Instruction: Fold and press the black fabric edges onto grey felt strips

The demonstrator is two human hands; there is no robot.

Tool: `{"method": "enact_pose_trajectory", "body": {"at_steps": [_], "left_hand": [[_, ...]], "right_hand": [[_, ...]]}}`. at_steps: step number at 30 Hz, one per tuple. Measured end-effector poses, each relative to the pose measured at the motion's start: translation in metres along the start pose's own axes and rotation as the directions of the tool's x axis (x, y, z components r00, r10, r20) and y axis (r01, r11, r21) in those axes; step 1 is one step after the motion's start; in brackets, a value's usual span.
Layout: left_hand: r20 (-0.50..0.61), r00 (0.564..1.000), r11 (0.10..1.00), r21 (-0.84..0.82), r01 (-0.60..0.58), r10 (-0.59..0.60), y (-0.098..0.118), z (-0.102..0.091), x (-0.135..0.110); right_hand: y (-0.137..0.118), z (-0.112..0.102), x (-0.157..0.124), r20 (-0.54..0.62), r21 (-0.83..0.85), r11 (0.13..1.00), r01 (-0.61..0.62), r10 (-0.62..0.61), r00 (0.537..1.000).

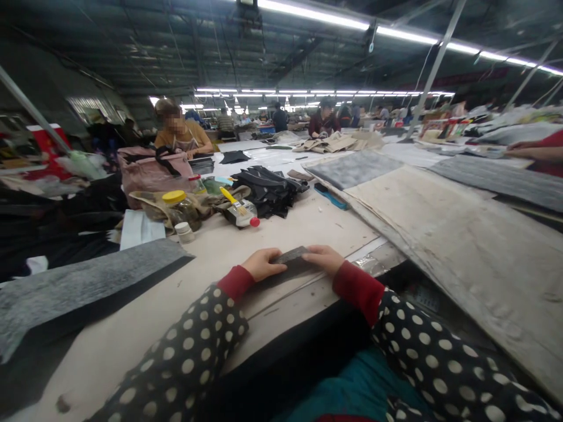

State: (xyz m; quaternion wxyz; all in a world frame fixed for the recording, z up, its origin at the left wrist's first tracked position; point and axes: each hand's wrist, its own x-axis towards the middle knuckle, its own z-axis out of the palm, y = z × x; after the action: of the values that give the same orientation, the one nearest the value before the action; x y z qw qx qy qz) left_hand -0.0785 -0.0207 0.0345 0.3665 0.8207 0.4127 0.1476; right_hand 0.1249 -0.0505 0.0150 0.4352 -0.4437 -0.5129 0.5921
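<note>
A small dark grey flat piece [292, 259] lies on the worktable [308, 225] right in front of me. My left hand [263, 264] grips its left end with curled fingers. My right hand [324, 258] presses on its right end, fingers closed over the edge. Both arms wear dark sleeves with white dots and red cuffs.
A long grey felt strip [88, 281] lies at my left. Ahead stand a yellow-capped jar [178, 208], a small white pot [185, 232], a glue bottle with brush [241, 212] and a stack of black pieces [268, 190]. Big grey boards [461, 234] lie to the right. Other people work farther back.
</note>
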Motion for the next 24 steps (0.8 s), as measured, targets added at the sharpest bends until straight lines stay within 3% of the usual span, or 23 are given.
{"method": "enact_pose_trajectory", "body": {"at_steps": [4,7,11,15,18,21,24], "left_hand": [[0.058,0.998,0.999,0.033,0.034,-0.036,-0.007,-0.010,-0.002],[0.125,0.989,0.997,0.030,0.073,-0.076,-0.013,-0.020,-0.005],[0.175,0.977,0.993,0.049,0.111,-0.118,-0.016,-0.031,-0.010],[0.156,0.979,0.991,0.041,0.125,-0.130,-0.013,-0.037,-0.010],[-0.014,0.991,0.988,0.073,0.135,-0.134,-0.019,-0.036,-0.004],[-0.231,0.965,0.985,0.088,0.145,-0.121,-0.039,-0.031,0.008],[-0.336,0.933,0.975,0.130,0.182,-0.130,-0.063,-0.025,0.015]], "right_hand": [[0.003,-0.006,0.001,-0.115,0.010,0.999,-0.051,0.051,0.992],[0.004,-0.021,-0.005,-0.172,-0.091,0.994,-0.060,0.043,0.984],[0.005,-0.053,-0.019,-0.190,-0.349,0.936,0.054,-0.127,0.974],[0.008,-0.075,-0.032,-0.258,-0.585,0.801,0.127,-0.333,0.907],[0.008,-0.077,-0.035,-0.299,-0.628,0.761,0.162,-0.428,0.853],[0.007,-0.075,-0.030,-0.327,-0.650,0.741,0.172,-0.476,0.816],[0.005,-0.074,-0.026,-0.377,-0.655,0.741,0.147,-0.490,0.786]]}}
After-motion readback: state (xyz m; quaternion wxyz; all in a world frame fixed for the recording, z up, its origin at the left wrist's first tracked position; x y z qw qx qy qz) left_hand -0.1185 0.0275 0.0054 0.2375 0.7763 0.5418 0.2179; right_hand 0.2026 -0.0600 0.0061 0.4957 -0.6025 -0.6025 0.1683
